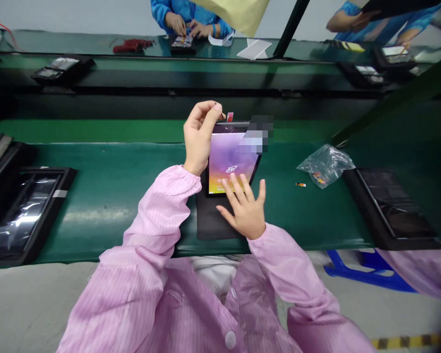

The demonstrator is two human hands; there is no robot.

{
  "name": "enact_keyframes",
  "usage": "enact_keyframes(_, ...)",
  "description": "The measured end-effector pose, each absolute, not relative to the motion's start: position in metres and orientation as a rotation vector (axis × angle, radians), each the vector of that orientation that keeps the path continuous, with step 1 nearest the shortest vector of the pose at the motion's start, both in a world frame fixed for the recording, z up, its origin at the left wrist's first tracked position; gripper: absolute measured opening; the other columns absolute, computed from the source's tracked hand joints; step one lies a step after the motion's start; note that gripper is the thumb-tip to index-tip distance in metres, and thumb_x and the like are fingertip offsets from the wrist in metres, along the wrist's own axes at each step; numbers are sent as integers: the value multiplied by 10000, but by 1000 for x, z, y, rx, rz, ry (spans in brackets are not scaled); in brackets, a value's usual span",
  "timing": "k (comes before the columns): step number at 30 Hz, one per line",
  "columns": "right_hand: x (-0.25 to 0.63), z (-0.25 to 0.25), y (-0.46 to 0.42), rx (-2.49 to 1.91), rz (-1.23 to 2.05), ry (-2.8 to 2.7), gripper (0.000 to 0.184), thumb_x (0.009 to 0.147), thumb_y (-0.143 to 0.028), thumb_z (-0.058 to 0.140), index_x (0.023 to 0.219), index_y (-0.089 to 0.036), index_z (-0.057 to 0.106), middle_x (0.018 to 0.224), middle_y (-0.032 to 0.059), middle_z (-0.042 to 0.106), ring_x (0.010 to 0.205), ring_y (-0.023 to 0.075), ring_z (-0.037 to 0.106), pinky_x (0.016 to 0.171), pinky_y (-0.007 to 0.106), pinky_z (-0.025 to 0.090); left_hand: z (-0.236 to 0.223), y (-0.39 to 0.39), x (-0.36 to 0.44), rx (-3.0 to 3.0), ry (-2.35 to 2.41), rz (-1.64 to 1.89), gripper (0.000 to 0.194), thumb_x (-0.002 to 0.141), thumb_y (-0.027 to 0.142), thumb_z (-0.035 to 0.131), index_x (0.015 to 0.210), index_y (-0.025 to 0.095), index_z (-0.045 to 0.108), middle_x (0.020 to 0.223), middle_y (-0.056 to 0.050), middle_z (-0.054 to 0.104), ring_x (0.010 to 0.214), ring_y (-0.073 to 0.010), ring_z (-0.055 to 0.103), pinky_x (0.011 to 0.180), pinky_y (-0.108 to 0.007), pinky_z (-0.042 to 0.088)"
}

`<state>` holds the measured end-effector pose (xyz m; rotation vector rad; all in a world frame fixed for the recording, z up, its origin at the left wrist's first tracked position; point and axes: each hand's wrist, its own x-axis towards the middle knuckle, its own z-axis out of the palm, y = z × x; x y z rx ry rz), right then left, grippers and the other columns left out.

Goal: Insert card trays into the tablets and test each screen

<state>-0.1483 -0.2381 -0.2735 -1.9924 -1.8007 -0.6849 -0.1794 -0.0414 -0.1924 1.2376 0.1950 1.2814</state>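
Observation:
A tablet (224,152) with its screen lit purple to yellow lies on a dark mat (213,223) in front of me. My left hand (200,132) is at its far left corner, thumb and fingers pinched together; what they hold, if anything, is too small to make out. A small red and white tab (230,116) sticks up at the tablet's far edge, beside those fingertips. Over the lower right of the screen, my right hand (246,208) is spread with fingers apart and holds nothing. A blurred patch hides the tablet's far right corner.
To the right lie a clear plastic bag (327,164) with small parts, a tiny loose part (300,185), and a dark tablet in a black tray (393,206). More trays (47,211) stand left. Across, a co-worker's hands (185,24) handle a device; another person is far right.

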Motion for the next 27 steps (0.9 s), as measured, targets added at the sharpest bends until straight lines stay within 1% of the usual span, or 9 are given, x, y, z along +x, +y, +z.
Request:
enact_keyframes(2, -131, -252, -233, -1847, -795, -1723, 594, 954, -425, 464, 1495, -206, 352, 1445, 113, 510, 1379, 272, 418, 1192, 532, 174, -190, -45, -181, 1238, 208, 1283, 288, 802, 506, 690, 830, 233, 600, 744, 21, 579, 912, -167, 641, 896, -384, 528)
enact_keyframes(4, -111, -221, -222, -1731, -788, -1627, 495, 956, -344, 463, 1428, -195, 453, 1416, 112, 540, 1365, 256, 441, 1153, 480, 306, -188, -48, -183, 1240, 214, 1298, 302, 801, 509, 689, 822, 220, 603, 755, 18, 567, 916, -168, 650, 873, -362, 528)
enact_keyframes(7, -84, -171, -198, -1603, -611, -1624, 368, 962, -292, 453, 1265, -129, 585, 1270, 121, 641, 1242, 239, 559, 1061, 430, 433, -188, -50, -185, 1258, 213, 1317, 282, 795, 496, 699, 821, 229, 615, 765, 16, 573, 863, -150, 650, 827, -317, 524)
enact_keyframes(10, -72, -134, -174, -1537, -325, -1759, 295, 945, -315, 502, 1125, -125, 639, 1069, 80, 712, 1000, 198, 670, 898, 361, 526, -188, -51, -187, 1286, 235, 1341, 251, 795, 473, 705, 824, 236, 625, 789, 14, 597, 798, -128, 633, 802, -290, 520)
enact_keyframes(13, -70, -118, -159, -1496, -75, -1850, 263, 922, -378, 551, 987, -149, 662, 866, 25, 707, 768, 147, 671, 723, 281, 531, -187, -54, -190, 1313, 266, 1377, 232, 797, 455, 705, 822, 238, 629, 823, 9, 615, 806, -124, 623, 795, -276, 516)
enact_keyframes(15, -70, -114, -155, -1461, -18, -1872, 257, 912, -393, 569, 891, -152, 657, 750, -2, 668, 655, 114, 622, 629, 241, 486, -186, -57, -191, 1325, 263, 1402, 228, 792, 449, 709, 819, 238, 628, 835, 8, 617, 826, -128, 622, 792, -273, 515)
enact_keyframes(17, -71, -112, -154, -1432, -13, -1895, 246, 914, -376, 568, 840, -152, 639, 688, -23, 622, 592, 90, 561, 581, 223, 436, -184, -60, -193, 1337, 249, 1418, 230, 791, 452, 708, 820, 239, 627, 838, 9, 614, 830, -128, 622, 787, -274, 517)
enact_keyframes(21, -71, -111, -154, -1419, -6, -1954, 228, 928, -362, 547, 832, -170, 624, 665, -36, 587, 555, 79, 495, 566, 221, 395, -183, -65, -195, 1367, 250, 1437, 233, 799, 459, 698, 827, 239, 626, 840, 10, 615, 805, -121, 617, 766, -267, 516)
enact_keyframes(27, -71, -115, -156, -1449, -45, -1973, 243, 947, -373, 510, 855, -183, 630, 710, -25, 612, 587, 93, 511, 594, 233, 402, -183, -66, -197, 1379, 217, 1460, 213, 807, 444, 695, 819, 241, 631, 833, 12, 610, 782, -112, 614, 732, -249, 511)
